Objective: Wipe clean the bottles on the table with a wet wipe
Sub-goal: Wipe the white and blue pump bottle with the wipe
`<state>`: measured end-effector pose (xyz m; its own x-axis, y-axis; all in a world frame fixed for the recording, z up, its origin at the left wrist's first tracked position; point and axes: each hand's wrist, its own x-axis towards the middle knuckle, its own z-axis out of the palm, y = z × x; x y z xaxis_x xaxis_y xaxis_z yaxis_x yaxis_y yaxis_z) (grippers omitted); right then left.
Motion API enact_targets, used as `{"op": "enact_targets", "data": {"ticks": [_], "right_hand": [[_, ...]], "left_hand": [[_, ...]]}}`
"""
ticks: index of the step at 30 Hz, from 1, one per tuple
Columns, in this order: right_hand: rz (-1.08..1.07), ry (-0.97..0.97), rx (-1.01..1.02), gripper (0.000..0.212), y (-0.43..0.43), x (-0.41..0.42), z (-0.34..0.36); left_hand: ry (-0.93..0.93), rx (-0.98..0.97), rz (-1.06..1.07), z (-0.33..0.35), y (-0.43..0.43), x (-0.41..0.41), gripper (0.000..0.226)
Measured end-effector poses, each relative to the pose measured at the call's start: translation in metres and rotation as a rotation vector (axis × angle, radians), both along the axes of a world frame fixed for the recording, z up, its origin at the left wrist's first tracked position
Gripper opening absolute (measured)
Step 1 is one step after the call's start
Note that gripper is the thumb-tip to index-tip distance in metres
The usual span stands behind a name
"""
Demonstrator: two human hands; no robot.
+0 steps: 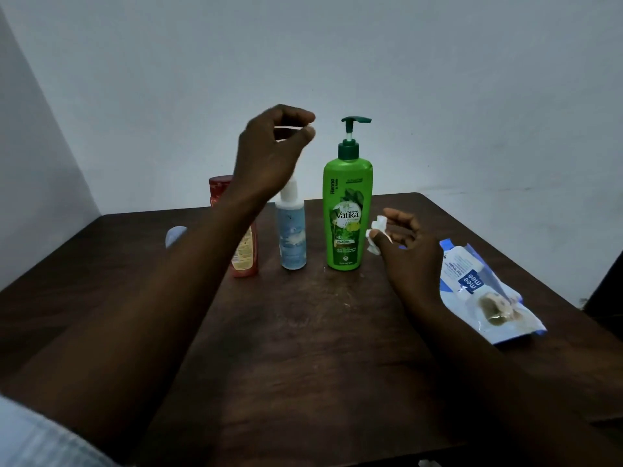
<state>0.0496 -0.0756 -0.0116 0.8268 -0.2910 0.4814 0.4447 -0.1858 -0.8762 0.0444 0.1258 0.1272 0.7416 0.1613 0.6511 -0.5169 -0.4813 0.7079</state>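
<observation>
right hand (408,251) pinches crumpled white wet wipe (371,243), just right of tall green plastic pump bottle (347,210), which stands upright toward far edge of dark wooden table (303,332). left hand (273,150) raised above slim pale-blue bottle (292,237), fingers curled toward thumb; holding anything, cannot tell. red bottle (244,254) leftmost. blue-white wipe pack (485,288) flat by right edge, contents hidden.
</observation>
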Motion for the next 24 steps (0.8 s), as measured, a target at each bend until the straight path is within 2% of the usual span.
{"op": "enact_targets", "data": {"ticks": [4, 7, 12, 15, 19, 24], "right_hand": [[0.081, -0.007, -0.015, 0.034, 0.007, -0.008, -0.006], [0.132, -0.016, -0.075, 0.032, 0.011, -0.013, -0.010], [0.148, -0.024, -0.176, 0.029, 0.015, -0.016, -0.015], [0.164, -0.025, -0.253, 0.030, 0.014, -0.016, -0.015], [0.156, -0.030, -0.275, 0.029, 0.011, -0.020, -0.014], [0.152, -0.041, -0.283, 0.028, 0.008, -0.024, -0.015]], "left_hand": [[0.194, 0.235, 0.116, 0.000, 0.019, -0.002, 0.037], [0.210, 0.485, 0.179, -0.007, 0.023, -0.002, 0.050], [0.336, 0.660, 0.156, -0.013, 0.025, 0.004, 0.064], [0.345, 0.677, 0.157, -0.015, 0.026, 0.010, 0.061], [0.262, 0.562, 0.150, -0.015, 0.030, 0.010, 0.036], [0.211, 0.457, 0.109, -0.019, 0.036, -0.010, 0.029]]}}
